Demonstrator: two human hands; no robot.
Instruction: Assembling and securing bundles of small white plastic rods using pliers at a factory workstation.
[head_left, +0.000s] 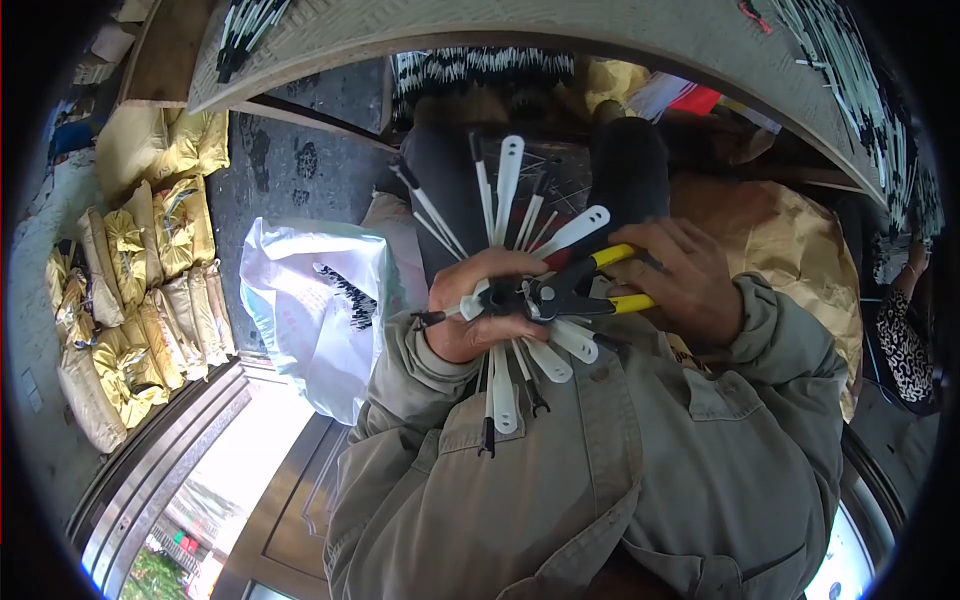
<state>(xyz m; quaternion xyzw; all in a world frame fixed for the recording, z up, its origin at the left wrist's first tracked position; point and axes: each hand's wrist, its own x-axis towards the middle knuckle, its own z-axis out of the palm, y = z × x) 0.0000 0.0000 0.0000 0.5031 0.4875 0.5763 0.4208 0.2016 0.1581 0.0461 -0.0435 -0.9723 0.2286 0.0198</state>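
Note:
My left hand (458, 318) is closed around the middle of a bundle of ribs (509, 175) in front of my chest. White flat strips with holes and thin white rods with black ends fan out from it on all sides. My right hand (685, 285) is wrapped round the yellow-and-black handles of a pair of pliers (562, 288). The pliers' metal head meets the hub of the bundle beside my left fingers. Exactly what the jaws grip is hidden.
A white plastic sack (310, 290) with black-tipped pieces inside stands at left. Several yellow packed sacks (130, 330) are piled farther left. Ahead, a curved-looking tabletop (560, 22) carries bundles of white rods (850, 110). A brown paper sack (800, 250) stands at right; another person's patterned sleeve (905, 340) shows beyond.

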